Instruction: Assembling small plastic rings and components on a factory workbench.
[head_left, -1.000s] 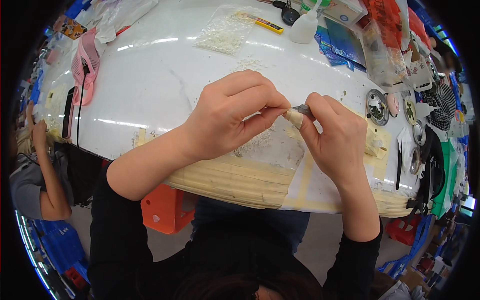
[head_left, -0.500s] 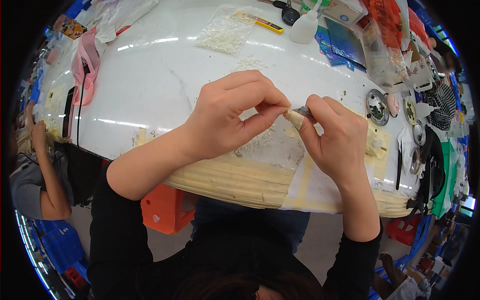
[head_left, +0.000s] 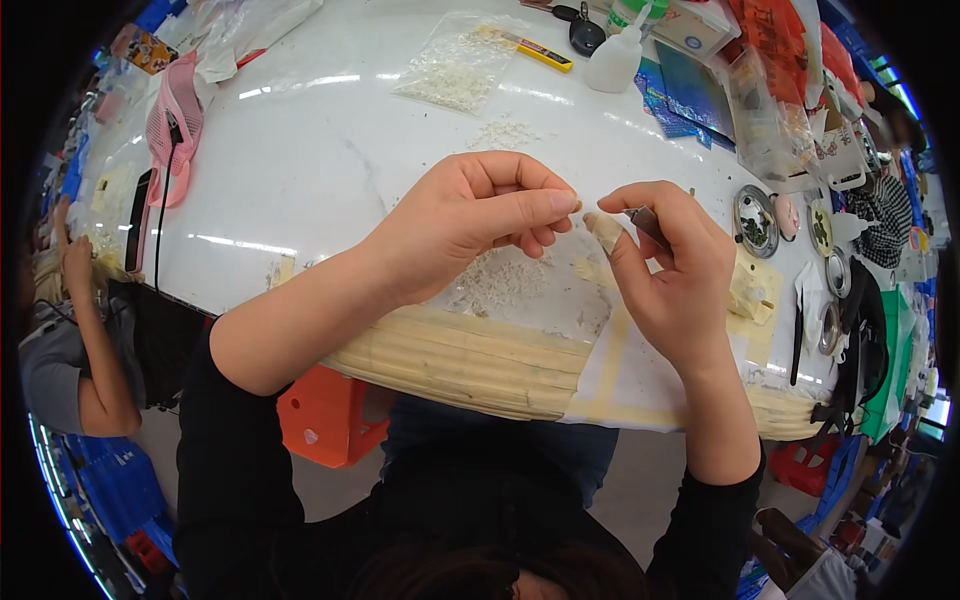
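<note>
Between the thumb and forefinger of my left hand point(head_left: 485, 212) is a tiny brownish piece point(head_left: 577, 206), too small to name. Facing it, a short gap away, my right hand point(head_left: 685, 265) holds a small grey metal blade point(head_left: 650, 222) against its curled fingers. The right thumb, wrapped in cream tape point(head_left: 604, 232), and the forefinger are spread apart at their tips. Below the hands, pale shavings point(head_left: 495, 280) are scattered on the white table point(head_left: 330, 150).
Cream tape strips point(head_left: 450, 360) cover the table's near edge. At the back lie a bag of white bits point(head_left: 455, 75), a yellow cutter knife point(head_left: 543, 55) and a squeeze bottle point(head_left: 614, 62). Round metal dishes point(head_left: 755, 220) stand at right. Another person's arm point(head_left: 88, 320) shows far left.
My hands have drawn slightly apart. The right thumb and forefinger have opened, and the blade has tipped back towards the palm, off the small piece. The left fingers have turned.
</note>
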